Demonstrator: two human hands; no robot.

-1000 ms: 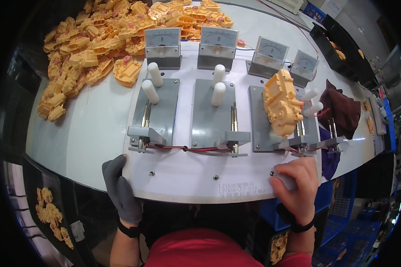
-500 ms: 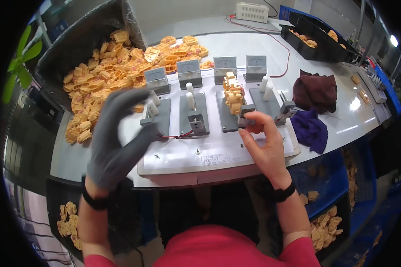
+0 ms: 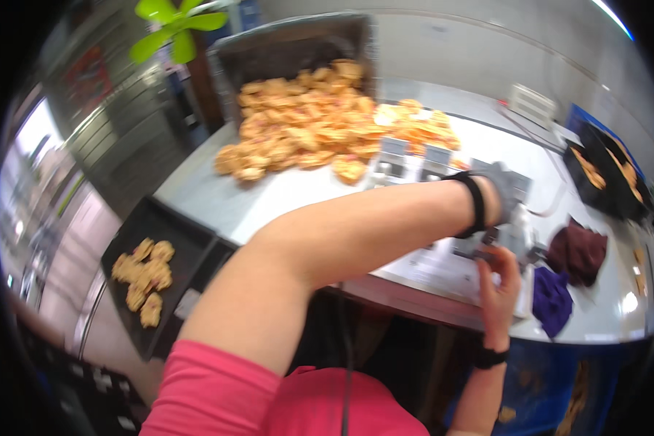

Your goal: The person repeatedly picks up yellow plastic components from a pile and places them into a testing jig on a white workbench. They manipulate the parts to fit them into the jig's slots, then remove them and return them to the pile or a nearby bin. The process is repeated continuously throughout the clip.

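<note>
My left hand (image 3: 503, 187), in a grey glove, reaches across to the right side of the test fixture (image 3: 443, 280). Its fingers are mostly hidden and smeared by motion, so what they touch does not show. Just nearer to me, my right hand (image 3: 500, 287) is bare, its thumb and fingers closed around a small dark grey fixture block (image 3: 483, 254). Panel meters (image 3: 437, 158) stand along the fixture's far side, partly covered by my left arm. No beige plastic part can be made out between the hands.
A heap of beige plastic parts (image 3: 305, 123) spills from a lined bin (image 3: 298, 43) at the far left. A black tray (image 3: 134, 240) with several parts sits at left. Maroon cloth (image 3: 578, 251) and purple cloth (image 3: 551, 301) lie at right, with black bins (image 3: 610, 196) behind.
My left hand has swung from the fixture's left side across to its right, beside my right hand. My right hand still grips the block. The view has turned left.
</note>
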